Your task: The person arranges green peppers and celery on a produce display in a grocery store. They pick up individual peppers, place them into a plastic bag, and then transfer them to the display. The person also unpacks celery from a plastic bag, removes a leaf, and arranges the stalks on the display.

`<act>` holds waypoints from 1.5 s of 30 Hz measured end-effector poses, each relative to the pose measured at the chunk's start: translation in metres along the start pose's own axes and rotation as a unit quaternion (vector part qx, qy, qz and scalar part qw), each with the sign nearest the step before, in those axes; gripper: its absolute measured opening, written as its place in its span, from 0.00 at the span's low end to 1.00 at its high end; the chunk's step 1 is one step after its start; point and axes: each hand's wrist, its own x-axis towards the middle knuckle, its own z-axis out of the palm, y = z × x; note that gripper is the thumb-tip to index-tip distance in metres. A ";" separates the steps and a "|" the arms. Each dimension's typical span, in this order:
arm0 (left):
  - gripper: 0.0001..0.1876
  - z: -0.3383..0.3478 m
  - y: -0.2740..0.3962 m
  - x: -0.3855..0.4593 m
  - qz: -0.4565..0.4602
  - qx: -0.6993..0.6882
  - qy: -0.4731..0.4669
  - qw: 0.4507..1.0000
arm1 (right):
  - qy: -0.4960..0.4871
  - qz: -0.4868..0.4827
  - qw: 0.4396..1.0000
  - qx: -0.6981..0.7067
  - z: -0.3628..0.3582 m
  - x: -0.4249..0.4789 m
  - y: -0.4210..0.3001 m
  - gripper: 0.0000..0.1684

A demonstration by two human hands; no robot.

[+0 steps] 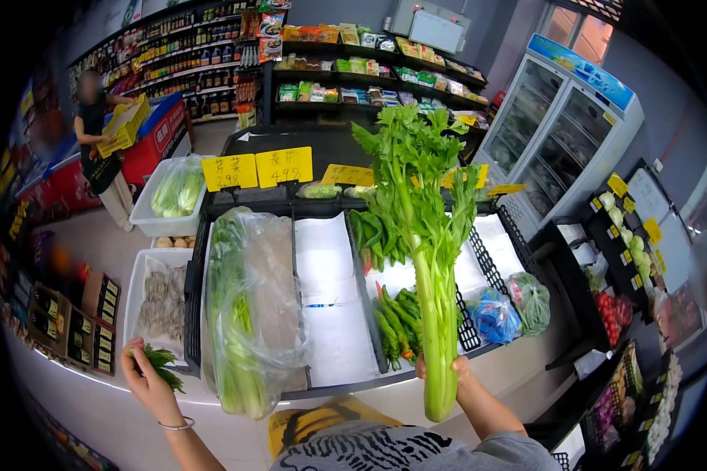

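Observation:
A bunch of green celery stands nearly upright in my right hand, gripped around its lower stalks, leaves upward. My left hand, with a bangle at the wrist, holds some loose green leaves off to the left. Between my hands, a clear plastic bag with more celery lies in the left section of the black display stand. White paper lines the section beside it. Green peppers lie behind and left of the held celery.
White tubs stand along the stand's left side. Yellow price cards rise at its back. Bagged vegetables sit at its right corner. A glass-door fridge is at back right. At far left, a person holds a yellow crate.

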 end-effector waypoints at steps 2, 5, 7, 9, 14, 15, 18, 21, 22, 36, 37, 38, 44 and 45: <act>0.11 0.003 0.001 0.000 0.005 0.005 -0.004 1.000 | -0.014 -0.015 1.000 0.000 -0.005 -0.003 0.002 0.43; 0.11 0.006 0.001 0.000 0.010 -0.002 -0.006 1.000 | -0.020 -0.024 0.999 -0.013 -0.007 -0.007 0.002 0.43; 0.11 0.008 0.002 -0.001 0.011 -0.006 -0.009 1.000 | -0.016 -0.022 0.999 -0.021 -0.007 -0.011 0.002 0.43; 0.11 0.009 0.004 -0.001 0.012 -0.006 -0.013 1.000 | -0.010 -0.018 0.999 -0.027 -0.007 -0.013 0.001 0.44; 0.11 0.012 -0.001 -0.003 0.013 -0.011 -0.022 1.000 | 0.003 -0.008 1.000 -0.010 -0.013 -0.018 0.003 0.46; 0.11 0.012 -0.001 -0.003 0.014 -0.011 -0.021 1.000 | 0.003 -0.008 1.000 -0.006 -0.014 -0.017 0.003 0.46; 0.11 0.012 -0.003 -0.003 -0.002 -0.017 -0.023 1.000 | 0.005 -0.008 1.000 -0.012 -0.012 -0.016 0.001 0.47; 0.12 0.014 -0.001 -0.005 -0.001 -0.026 -0.021 0.999 | 0.010 0.008 1.000 -0.004 -0.008 -0.017 -0.007 0.47; 0.12 0.013 0.000 -0.004 -0.005 -0.028 -0.018 0.999 | 0.075 -0.003 0.995 -0.060 0.004 -0.013 -0.009 0.47; 0.14 0.003 -0.004 -0.002 -0.003 -0.005 -0.021 1.000 | 0.491 -0.150 0.614 -0.599 0.043 0.061 0.025 0.45; 0.14 0.001 -0.006 -0.002 -0.010 -0.005 -0.021 1.000 | 0.492 -0.143 0.617 -0.597 0.045 0.062 0.025 0.45; 0.14 0.000 -0.006 -0.001 -0.017 -0.006 -0.021 1.000 | 0.490 -0.162 0.606 -0.605 0.039 0.064 0.029 0.45; 0.14 0.007 0.001 -0.004 -0.015 -0.008 -0.025 1.000 | 0.485 -0.176 0.596 -0.616 0.028 0.068 0.037 0.45; 0.15 0.005 0.000 -0.006 -0.013 -0.008 -0.024 1.000 | 0.478 -0.167 0.618 -0.601 0.028 0.068 0.038 0.45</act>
